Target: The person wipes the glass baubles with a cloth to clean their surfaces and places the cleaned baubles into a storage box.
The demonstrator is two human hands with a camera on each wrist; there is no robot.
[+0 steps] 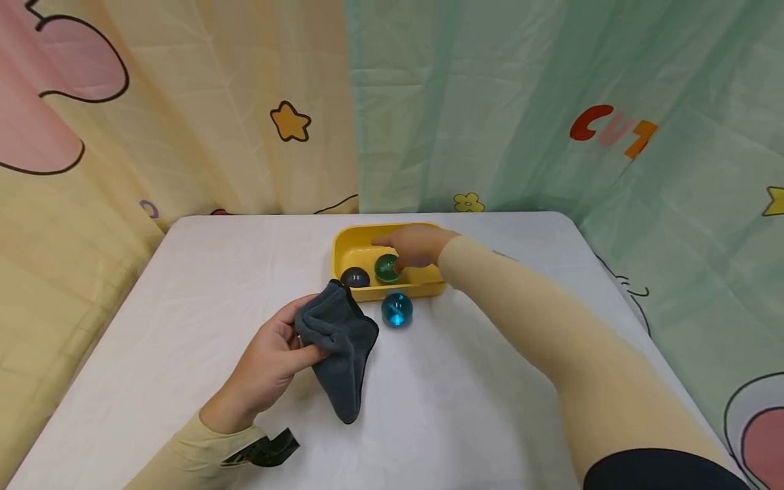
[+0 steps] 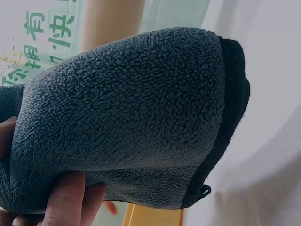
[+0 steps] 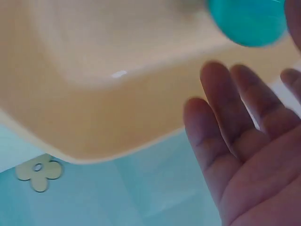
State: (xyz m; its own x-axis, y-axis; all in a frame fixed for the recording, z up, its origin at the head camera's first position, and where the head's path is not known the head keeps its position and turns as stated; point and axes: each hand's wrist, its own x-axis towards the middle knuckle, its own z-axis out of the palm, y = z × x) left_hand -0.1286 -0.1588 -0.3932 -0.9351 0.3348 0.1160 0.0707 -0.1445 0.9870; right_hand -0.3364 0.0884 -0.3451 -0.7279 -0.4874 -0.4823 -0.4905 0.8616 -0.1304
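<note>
My left hand (image 1: pixel 263 364) pinches a folded dark grey towel (image 1: pixel 346 354) with black edging, its lower corner hanging down. In the left wrist view the towel (image 2: pixel 127 103) fills most of the picture, fingers curled at its edge. My right hand (image 1: pixel 419 246) reaches over a yellow plastic bin (image 1: pixel 422 290). Its thumb is right at a clear green ball (image 1: pixel 385 268) inside. The right wrist view shows the other fingers (image 3: pixel 218 89) spread and loosely extended, away from the ball (image 3: pixel 247 21). A dark ball (image 1: pixel 355 277) sits in the bin's front left corner.
A clear blue ball (image 1: pixel 397 310) lies on the white tablecloth (image 1: pixel 484 408) just in front of the bin. Patterned curtains (image 1: pixel 465 102) hang behind and along the sides of the table. The right forearm (image 1: pixel 539 327) crosses over the table's right half.
</note>
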